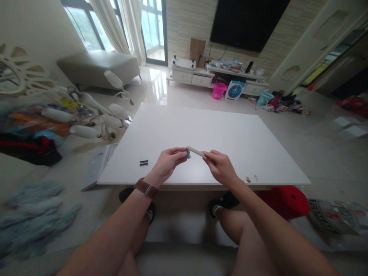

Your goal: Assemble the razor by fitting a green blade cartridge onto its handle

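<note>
Over the near edge of a low white table (201, 130) I hold a small white stick-shaped device (195, 151) between both hands. My left hand (168, 163) pinches its left end, where a small dark green part (188, 153) shows. My right hand (220, 166) pinches the right end with curled fingers. A brown watch strap sits on my left wrist. Two small black pieces (143, 163) lie on the table to the left of my hands. Tiny bits (251, 179) rest near the table's front right edge.
A white chandelier with long bulbs (94, 115) and coloured clutter lie on the floor at left. A red stool (283, 199) stands under the table's right corner. A TV cabinet, pink basket (219, 90) and fan are at the back. A grey sofa stands by the window.
</note>
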A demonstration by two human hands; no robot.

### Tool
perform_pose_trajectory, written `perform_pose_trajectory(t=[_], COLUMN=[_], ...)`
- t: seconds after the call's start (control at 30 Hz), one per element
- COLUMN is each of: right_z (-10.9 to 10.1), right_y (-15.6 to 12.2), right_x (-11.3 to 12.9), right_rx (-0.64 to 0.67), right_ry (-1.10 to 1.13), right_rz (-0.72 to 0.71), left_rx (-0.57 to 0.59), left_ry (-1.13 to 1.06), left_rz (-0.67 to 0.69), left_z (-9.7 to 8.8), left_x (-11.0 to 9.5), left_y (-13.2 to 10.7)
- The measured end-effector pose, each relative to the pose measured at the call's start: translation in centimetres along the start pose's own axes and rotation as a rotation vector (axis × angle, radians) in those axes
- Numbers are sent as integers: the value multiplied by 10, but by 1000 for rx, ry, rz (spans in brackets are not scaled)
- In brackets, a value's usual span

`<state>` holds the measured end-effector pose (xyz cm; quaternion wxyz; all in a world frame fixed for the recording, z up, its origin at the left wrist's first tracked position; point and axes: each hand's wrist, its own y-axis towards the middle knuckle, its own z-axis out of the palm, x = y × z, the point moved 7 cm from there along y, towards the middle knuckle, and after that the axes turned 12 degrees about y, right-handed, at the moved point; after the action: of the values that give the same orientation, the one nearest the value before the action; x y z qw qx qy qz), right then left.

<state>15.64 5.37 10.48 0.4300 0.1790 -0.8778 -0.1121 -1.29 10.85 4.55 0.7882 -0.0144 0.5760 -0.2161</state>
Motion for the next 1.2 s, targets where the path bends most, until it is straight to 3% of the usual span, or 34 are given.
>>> perform_pose_trajectory(t=[0.1,0.27,0.43,0.57,0.7,0.87,1.03,1.2], right_z=[3,-4,2,1,3,-6,2,-3], right_y=[-1,0,-3,-3,-2,-2,-3,-3], right_x=[-1,-4,-5,-3,-2,-2,0,-1], right_rx=[46,-6,53,8,43,-48,39,-40], right_ry=[9,-43,-15,-20,28,41,59,48], right_rz=[6,-1,-2,1,-1,-15,-21,0], left_rx=[-3,12,-11,6,12,11,16,18], left_ry=[-1,9,-5,7,4,13,-1,4], left_rz=[3,17,11,17,22,23,22,16], left_z=[-1,-1,-3,-1,-1,-1,-1,0], left_x=[1,0,0,2,3,0,1,1], left_y=[0,1,1,2,2,0,0,0])
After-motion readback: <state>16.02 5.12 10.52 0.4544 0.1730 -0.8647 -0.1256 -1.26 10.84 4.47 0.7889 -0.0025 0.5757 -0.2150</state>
